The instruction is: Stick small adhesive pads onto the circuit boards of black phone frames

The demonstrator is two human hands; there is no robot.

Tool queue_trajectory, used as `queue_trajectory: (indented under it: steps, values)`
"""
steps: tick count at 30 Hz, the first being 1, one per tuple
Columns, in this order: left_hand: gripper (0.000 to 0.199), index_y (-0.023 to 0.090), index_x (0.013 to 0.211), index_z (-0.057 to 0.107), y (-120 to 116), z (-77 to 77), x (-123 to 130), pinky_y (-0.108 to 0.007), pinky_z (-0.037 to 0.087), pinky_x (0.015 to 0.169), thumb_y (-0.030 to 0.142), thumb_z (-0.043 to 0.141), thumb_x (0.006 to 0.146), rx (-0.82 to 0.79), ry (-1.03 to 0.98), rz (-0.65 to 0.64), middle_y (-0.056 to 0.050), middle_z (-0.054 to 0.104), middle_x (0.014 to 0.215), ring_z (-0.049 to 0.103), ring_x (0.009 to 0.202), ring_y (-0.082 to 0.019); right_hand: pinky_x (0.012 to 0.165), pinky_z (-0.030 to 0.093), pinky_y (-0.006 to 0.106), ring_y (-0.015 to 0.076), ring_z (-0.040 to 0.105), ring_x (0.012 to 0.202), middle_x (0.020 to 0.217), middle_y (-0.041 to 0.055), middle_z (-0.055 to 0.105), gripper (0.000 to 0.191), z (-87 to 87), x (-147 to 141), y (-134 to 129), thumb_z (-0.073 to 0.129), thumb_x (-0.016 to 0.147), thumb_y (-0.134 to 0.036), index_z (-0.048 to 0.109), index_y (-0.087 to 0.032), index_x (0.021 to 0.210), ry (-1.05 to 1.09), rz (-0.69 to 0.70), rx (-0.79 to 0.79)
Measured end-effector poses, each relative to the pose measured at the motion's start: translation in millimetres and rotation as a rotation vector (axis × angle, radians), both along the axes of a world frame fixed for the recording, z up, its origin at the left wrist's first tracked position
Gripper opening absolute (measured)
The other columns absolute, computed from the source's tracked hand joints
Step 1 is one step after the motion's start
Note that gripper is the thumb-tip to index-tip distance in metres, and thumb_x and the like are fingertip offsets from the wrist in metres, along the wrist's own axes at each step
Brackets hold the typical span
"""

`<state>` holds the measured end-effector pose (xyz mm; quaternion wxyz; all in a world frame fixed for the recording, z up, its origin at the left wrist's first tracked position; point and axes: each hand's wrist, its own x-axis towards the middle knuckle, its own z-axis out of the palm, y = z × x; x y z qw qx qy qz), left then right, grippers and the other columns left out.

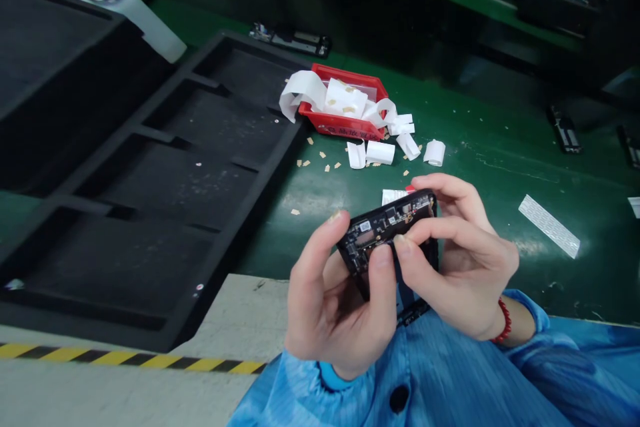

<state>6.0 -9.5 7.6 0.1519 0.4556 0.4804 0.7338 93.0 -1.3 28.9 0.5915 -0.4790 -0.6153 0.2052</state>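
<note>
An opened phone body [367, 227] with exposed circuit boards is held tilted above the table's front edge. My left hand [345, 300] grips its left side, with the thumb on the board area near the middle. My right hand [455, 253] is around the right side; its thumb and index finger are pressed together on the inner parts. Whether a small part is between those fingertips is too small to tell. Behind the phone's upper edge show a white printed label [393, 197] and a bit of red, partly hidden.
A black foam tray [165, 227] with compartments lies at the left. A red bin [345, 125] holds white paper strips, with curled scraps and tan bits around it. A white strip [549, 225] lies right; phone parts [290, 39] lie behind.
</note>
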Motion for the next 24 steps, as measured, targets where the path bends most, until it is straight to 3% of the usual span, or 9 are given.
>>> queue_trajectory:
  steps: [6, 10, 15, 24]
  values:
    - [0.055, 0.022, 0.121, 0.073, 2, -0.1, 0, -0.014, 0.064, 0.076, -0.006, 0.073, 0.074, 0.001, -0.004, 0.003, 0.006, 0.08, 0.105, 0.077, 0.076, -0.008, 0.088, 0.063, 0.045, 0.0238, 0.071, 0.1, 0.118, 0.0104, 0.07, 0.012, -1.5, 1, -1, 0.075, 0.08, -0.008, 0.073, -0.02, 0.077, 0.051, 0.031, -0.008]
    - [0.053, 0.023, 0.123, 0.072, 3, -0.5, -2, -0.013, 0.064, 0.072, -0.005, 0.072, 0.077, -0.019, -0.011, -0.011, 0.005, 0.08, 0.104, 0.077, 0.075, -0.008, 0.095, 0.061, 0.048, 0.0271, 0.07, 0.112, 0.127, 0.011, 0.069, 0.012, -3.7, 6, 0, 0.073, 0.083, -0.009, 0.076, -0.021, 0.085, 0.044, 0.103, -0.013]
    - [0.045, 0.023, 0.122, 0.073, 3, 1.5, -2, -0.017, 0.065, 0.063, 0.001, 0.072, 0.083, -0.058, 0.002, -0.018, 0.003, 0.08, 0.098, 0.076, 0.068, -0.011, 0.095, 0.062, 0.046, 0.0259, 0.07, 0.111, 0.129, 0.0119, 0.068, 0.015, -4.8, 10, 2, 0.071, 0.085, -0.007, 0.077, -0.019, 0.088, 0.075, 0.165, -0.005]
    - [0.047, 0.022, 0.122, 0.073, 1, 4.1, -3, -0.015, 0.065, 0.068, -0.001, 0.072, 0.082, -0.067, -0.044, -0.045, 0.003, 0.08, 0.097, 0.077, 0.071, -0.01, 0.09, 0.064, 0.046, 0.0242, 0.073, 0.105, 0.123, 0.0119, 0.071, 0.015, -4.3, 11, 5, 0.07, 0.086, -0.007, 0.076, -0.02, 0.087, 0.048, 0.145, 0.028]
